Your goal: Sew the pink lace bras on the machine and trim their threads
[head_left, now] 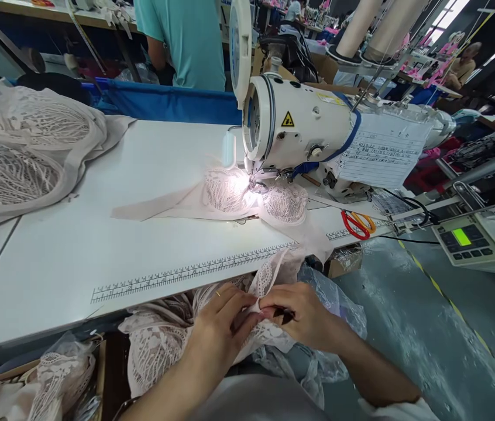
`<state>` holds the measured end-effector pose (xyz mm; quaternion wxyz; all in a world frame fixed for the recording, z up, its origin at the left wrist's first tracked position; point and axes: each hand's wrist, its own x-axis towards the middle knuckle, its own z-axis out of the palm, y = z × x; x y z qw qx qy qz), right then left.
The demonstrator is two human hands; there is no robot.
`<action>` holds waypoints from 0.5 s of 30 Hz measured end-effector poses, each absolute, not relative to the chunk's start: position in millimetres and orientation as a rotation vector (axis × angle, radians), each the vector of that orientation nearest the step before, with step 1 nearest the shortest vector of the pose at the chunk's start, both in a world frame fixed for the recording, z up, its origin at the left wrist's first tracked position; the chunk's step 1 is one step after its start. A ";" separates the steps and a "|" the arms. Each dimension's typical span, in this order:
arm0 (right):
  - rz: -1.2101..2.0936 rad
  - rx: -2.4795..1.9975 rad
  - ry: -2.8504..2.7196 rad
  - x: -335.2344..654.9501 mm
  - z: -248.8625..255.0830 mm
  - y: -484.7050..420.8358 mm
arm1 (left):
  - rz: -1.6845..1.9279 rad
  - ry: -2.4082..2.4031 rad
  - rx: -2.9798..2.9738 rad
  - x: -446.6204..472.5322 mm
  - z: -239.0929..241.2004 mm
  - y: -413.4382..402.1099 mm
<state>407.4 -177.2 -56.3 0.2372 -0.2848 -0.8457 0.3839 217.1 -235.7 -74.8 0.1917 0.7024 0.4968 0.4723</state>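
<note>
My left hand [219,330] and my right hand [302,316] meet below the table's front edge, both pinching a pale pink lace garment piece [160,339] that lies in my lap. A small dark object sits between my right fingers. Another lace bra piece [282,202] rests on the white table [98,245] under the needle of the white sewing machine [291,128], lit by its lamp, with a fabric strap trailing to the left.
A pile of lace pieces [23,152] lies at the table's far left. Red and orange scissors [357,223] sit right of the machine, near a control box [475,240]. A printed ruler [195,271] runs along the table front. A person in a teal shirt [186,41] stands behind.
</note>
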 end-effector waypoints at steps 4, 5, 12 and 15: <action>0.339 -0.769 -2.457 418.9 -68.9 -167.3 | 1.318 1.427 1.886 213.2 -71.4 -237.9; 0.204 -0.768 -2.499 420.7 -70.0 -164.0 | 1.318 1.410 1.866 212.7 -70.6 -238.5; 0.936 -0.523 -2.525 434.9 -52.3 -148.1 | 1.324 1.273 1.457 194.3 -70.7 -234.4; 1.231 -0.534 -2.382 449.7 -44.5 -140.7 | 1.361 1.276 1.271 182.9 -73.8 -234.5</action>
